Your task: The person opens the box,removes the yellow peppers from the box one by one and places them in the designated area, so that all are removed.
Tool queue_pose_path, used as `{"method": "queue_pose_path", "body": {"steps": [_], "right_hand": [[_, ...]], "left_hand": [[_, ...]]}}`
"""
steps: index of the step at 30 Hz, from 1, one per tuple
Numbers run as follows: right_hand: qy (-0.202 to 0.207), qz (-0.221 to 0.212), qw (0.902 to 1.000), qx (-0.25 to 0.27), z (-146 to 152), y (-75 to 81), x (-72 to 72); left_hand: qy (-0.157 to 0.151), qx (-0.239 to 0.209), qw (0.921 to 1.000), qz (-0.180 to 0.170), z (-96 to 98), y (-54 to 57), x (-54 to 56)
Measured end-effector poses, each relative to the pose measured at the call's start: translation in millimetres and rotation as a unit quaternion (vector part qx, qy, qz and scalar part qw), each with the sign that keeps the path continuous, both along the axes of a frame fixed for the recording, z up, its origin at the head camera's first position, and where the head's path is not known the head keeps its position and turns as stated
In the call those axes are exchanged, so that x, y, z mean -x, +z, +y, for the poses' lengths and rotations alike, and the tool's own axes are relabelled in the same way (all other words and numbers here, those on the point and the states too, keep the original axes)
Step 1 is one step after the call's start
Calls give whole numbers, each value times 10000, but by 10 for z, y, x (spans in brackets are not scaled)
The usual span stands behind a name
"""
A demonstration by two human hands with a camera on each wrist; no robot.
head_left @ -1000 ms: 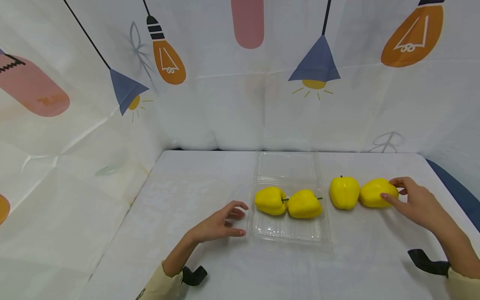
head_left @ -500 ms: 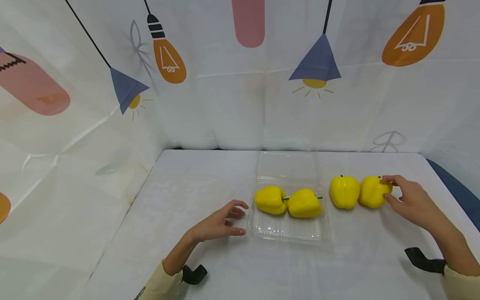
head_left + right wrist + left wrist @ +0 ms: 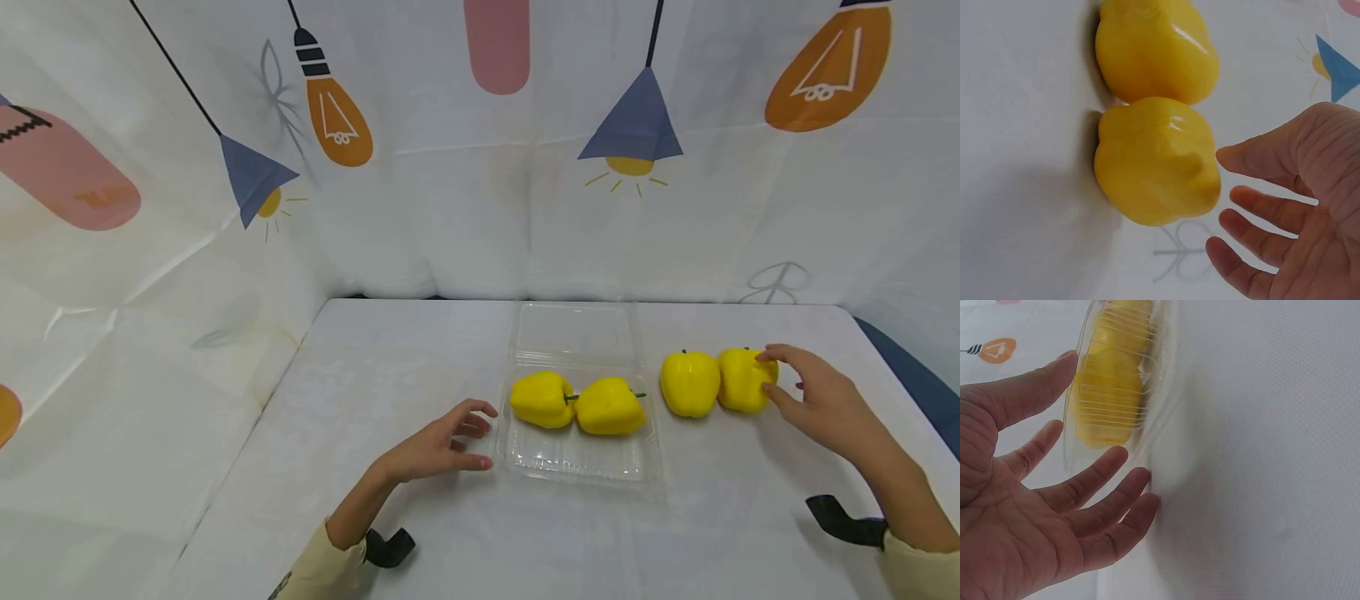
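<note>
Having been turned stem-up at frame right, the blocky yellow pepper (image 3: pixel 738 382) seems settled; right hand (image 3: pixel 823 408) and left hand (image 3: pixel 431 450) appear relaxed, empty.

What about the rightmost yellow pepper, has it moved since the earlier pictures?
Yes. In the head view, the rightmost pepper has turned and shifted slightly left, toward the clear container.

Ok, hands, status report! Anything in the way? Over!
Left hand free, by box. Right hand at far-right pepper, contact unclear. Two peppers in box, two out. No blockage seen.
</note>
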State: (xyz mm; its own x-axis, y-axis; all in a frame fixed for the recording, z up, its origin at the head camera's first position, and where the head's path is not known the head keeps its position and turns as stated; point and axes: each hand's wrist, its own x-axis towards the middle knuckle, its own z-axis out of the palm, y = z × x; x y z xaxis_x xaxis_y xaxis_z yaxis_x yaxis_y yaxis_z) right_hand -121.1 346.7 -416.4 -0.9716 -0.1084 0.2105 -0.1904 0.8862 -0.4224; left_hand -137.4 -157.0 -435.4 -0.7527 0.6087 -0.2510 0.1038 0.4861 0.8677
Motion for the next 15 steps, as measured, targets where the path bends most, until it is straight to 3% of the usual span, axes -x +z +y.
{"method": "queue_pose_path", "body": {"steps": [15], "right_hand": [[-43,-48,9999,-103,-234,141,-99]], "left_hand": [[5,-27,10000,1,-3,4,-4]]}}
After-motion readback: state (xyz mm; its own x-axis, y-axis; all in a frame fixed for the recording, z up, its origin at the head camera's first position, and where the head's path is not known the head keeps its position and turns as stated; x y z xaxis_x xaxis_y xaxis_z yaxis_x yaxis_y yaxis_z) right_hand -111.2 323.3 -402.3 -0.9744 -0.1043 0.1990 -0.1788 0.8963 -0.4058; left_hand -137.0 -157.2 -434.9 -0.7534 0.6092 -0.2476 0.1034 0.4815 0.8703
